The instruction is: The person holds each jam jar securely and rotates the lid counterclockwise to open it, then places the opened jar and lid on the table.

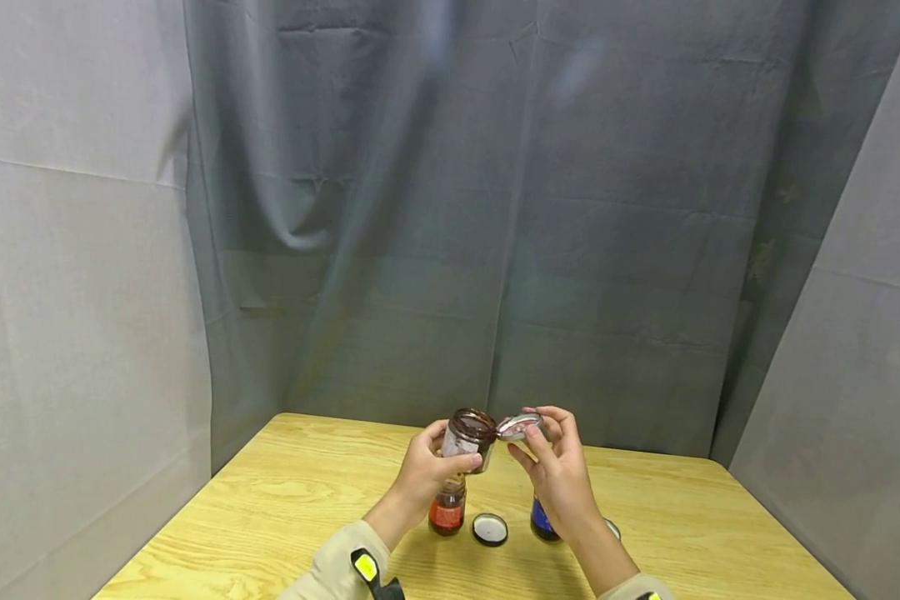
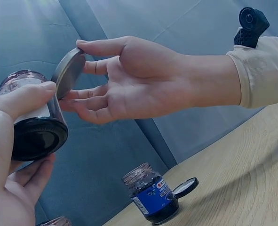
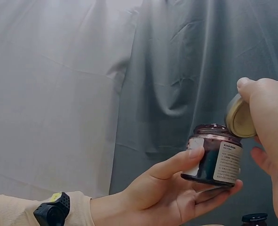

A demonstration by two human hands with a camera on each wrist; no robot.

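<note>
Up above the wooden surface [image 1: 285, 492], the left hand [image 1: 423, 475] grasps a dark glass jar [image 1: 468, 440], thumb across its pale label and fingers curled under its base, so this grip is clenched round the jar. The jar is open at the mouth and tilted slightly toward the right hand [image 1: 558, 471]. That hand pinches a round metal lid [image 1: 517, 427] by its edge between thumb and fingertips; the lid is held on a slant, just beside the jar's rim on the side away from the left grip, close to it but whether they touch cannot be told. In the left wrist view the lid [image 2: 68, 71] stands nearly on edge at the tips of the right hand's fingers [image 2: 89, 103], with the jar [image 2: 35, 122] just below and beside it.

Below the left grip, on the surface, stands a small jar with red contents [image 1: 447, 508]. Below the right grip stands a jar with a blue label [image 1: 543, 518], partly hidden by the wrist. Between these two lies a loose black-rimmed lid [image 1: 490, 529] with its white inside up. Grey cloth [image 1: 495, 208] hangs behind.
</note>
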